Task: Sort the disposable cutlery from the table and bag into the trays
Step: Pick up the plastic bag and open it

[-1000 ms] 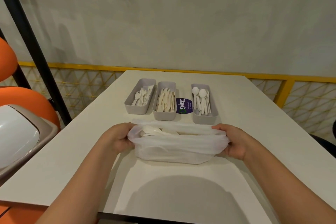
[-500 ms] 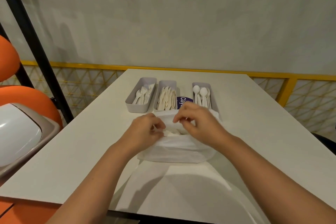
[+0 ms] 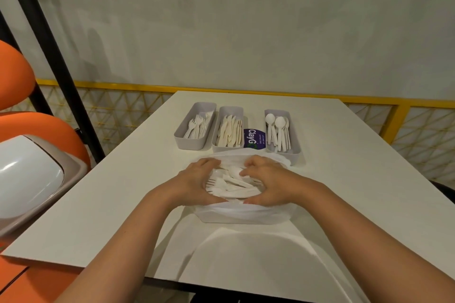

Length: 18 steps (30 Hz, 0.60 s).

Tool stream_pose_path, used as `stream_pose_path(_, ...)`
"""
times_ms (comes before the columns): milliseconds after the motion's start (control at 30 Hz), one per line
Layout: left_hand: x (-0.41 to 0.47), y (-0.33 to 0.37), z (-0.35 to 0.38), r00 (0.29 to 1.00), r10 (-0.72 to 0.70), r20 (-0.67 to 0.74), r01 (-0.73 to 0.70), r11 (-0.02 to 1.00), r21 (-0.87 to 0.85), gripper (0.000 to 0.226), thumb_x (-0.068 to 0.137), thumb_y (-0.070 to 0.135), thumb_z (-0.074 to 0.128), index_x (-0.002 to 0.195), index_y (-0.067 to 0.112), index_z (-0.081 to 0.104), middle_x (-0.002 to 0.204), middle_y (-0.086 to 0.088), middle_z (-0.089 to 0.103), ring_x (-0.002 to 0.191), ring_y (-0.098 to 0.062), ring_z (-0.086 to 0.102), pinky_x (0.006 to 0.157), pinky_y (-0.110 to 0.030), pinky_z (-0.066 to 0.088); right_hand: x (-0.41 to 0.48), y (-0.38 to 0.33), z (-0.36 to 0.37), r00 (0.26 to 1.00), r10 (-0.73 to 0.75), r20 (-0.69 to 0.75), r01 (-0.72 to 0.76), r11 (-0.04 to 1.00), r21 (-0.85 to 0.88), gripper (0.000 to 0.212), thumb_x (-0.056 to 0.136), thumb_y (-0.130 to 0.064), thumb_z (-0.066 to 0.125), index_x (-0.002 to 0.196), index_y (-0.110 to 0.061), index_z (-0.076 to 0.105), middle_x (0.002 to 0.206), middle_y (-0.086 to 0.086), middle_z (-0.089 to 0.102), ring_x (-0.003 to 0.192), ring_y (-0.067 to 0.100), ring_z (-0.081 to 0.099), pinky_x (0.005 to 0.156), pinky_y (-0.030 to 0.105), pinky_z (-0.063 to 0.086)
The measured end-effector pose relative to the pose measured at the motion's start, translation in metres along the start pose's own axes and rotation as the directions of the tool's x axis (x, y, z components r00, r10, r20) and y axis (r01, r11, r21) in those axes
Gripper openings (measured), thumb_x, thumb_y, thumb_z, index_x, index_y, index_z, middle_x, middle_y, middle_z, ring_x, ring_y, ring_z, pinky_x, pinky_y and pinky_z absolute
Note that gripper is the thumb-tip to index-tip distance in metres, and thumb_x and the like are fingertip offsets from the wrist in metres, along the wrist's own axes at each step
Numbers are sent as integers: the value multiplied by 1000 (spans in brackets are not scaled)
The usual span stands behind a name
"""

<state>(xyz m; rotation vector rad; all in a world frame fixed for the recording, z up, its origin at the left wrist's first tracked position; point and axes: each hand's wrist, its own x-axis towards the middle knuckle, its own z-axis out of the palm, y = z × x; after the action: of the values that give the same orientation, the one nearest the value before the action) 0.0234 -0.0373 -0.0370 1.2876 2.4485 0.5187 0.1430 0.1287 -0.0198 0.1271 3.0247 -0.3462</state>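
Whereas the bag [image 3: 246,215] was clasped at its ends before, its rim is now gripped and spread by left hand [image 3: 197,186] and right hand [image 3: 269,188] towards the front edge of the table [image 3: 98,204], exposing cutlery [image 3: 231,186] for the trays [image 3: 188,144].

White tabletop [image 3: 344,179] stretching away from you, with five things lying on it.
Toward the far edge, three narrow grey trays stand side by side: the left tray [image 3: 205,106] holds forks, the middle tray [image 3: 231,110] knives, the right tray [image 3: 277,112] spoons. A purple label [image 3: 254,139] lies flat between the middle and right trays. Nearer you rests a translucent white bag [image 3: 246,214], its far edge reaching the right tray.
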Motion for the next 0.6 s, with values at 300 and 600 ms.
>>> stream_pose_path(300,-6,-13,-2,999,-3,37,10,983,-186,118,57,47,82,148,33,8,154,15,15,141,-11,20,117,-37,24,12,-10,3,993,-20,114,20,1000,-3,67,80,-45,67,136,-20,39,124,0,44,114,17,44,95,27,39)
stream_pose_path(600,-3,-21,-6,999,23,38,-10,952,-306,110,66,28,84,148,34,10,149,19,21,131,0,25,107,-17,24,11,0,7,994,-73,83,61,988,142,31,85,-34,65,68,-26,39,72,-10,40,64,8,36,60,22,31)
